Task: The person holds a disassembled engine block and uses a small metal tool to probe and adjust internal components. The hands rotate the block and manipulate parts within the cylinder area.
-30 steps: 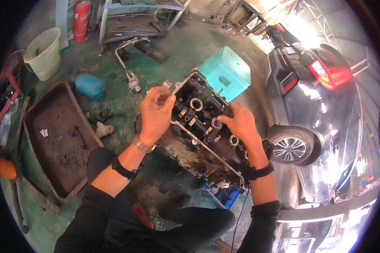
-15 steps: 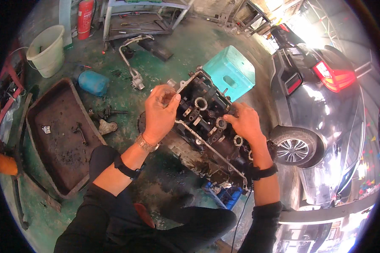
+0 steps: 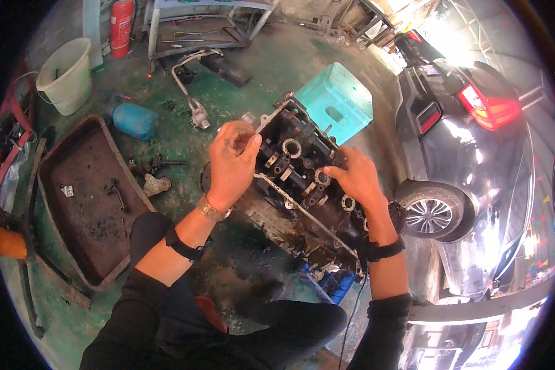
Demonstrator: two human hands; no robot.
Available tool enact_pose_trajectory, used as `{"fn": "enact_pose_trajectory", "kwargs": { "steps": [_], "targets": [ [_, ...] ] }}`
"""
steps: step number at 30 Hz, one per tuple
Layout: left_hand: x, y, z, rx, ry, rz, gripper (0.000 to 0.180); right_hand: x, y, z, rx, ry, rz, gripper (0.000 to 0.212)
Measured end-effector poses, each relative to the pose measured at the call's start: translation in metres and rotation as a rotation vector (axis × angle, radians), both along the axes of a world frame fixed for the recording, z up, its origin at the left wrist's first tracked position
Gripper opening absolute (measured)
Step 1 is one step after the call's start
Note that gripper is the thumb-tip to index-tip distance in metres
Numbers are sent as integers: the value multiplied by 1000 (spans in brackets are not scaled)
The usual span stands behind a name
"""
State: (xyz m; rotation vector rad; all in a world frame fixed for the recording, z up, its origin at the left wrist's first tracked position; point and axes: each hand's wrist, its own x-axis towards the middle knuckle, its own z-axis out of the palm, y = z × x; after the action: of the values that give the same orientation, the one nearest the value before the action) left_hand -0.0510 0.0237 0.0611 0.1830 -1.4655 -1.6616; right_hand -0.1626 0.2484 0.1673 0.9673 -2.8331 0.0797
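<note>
In front of me is a grimy engine (image 3: 302, 191) with its top uncovered, showing a pale-edged rim, round ring-shaped openings and dark metal parts. My left hand (image 3: 233, 163) is at the rim's left end, its fingers curled in toward the thumb. Whatever lies between those fingertips is too small or hidden to name. Over the far right side of the engine top, my right hand (image 3: 359, 177) is bent round the dark parts. Its thumb points left beside a ring opening, and the other fingertips are partly hidden. I wear a watch (image 3: 211, 209) on the left wrist.
A turquoise plastic stool (image 3: 336, 102) stands just beyond the engine. On the left lie a rusty tray (image 3: 92, 209) with small parts and a blue canister (image 3: 134, 120). A blue crate (image 3: 330, 283) sits below the engine, near a cable. A dark car (image 3: 468, 160) is parked at right.
Both hands stay almost where they were on the engine. My left hand's fingers and thumb have shifted very slightly; the whole view has moved a little.
</note>
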Motion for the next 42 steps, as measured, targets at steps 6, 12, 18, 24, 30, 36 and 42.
{"fn": "enact_pose_trajectory", "kwargs": {
  "steps": [6, 12, 18, 24, 30, 36, 42],
  "targets": [
    [0, 1, 3, -39, 22, 44, 12, 4, -2, 0, -12, 5, -8, 52],
    [2, 2, 5, -8, 12, 41, 8, 1, -1, -2, -31, 24, 48, 51],
    [1, 1, 4, -24, 14, 40, 11, -2, 0, 0, 23, -7, 39, 50],
    [1, 2, 3, -8, 24, 38, 12, -3, 0, 3, 34, -25, 27, 53],
    [1, 2, 3, -28, 24, 44, 12, -1, 0, 1, 1, -47, 0, 55],
    [0, 2, 5, 4, -2, 47, 10, 3, 0, -4, -40, 6, 14, 53],
    [0, 3, 5, -10, 18, 63, 10, 2, 2, -9, -48, 77, 42, 49]
  ]
}}
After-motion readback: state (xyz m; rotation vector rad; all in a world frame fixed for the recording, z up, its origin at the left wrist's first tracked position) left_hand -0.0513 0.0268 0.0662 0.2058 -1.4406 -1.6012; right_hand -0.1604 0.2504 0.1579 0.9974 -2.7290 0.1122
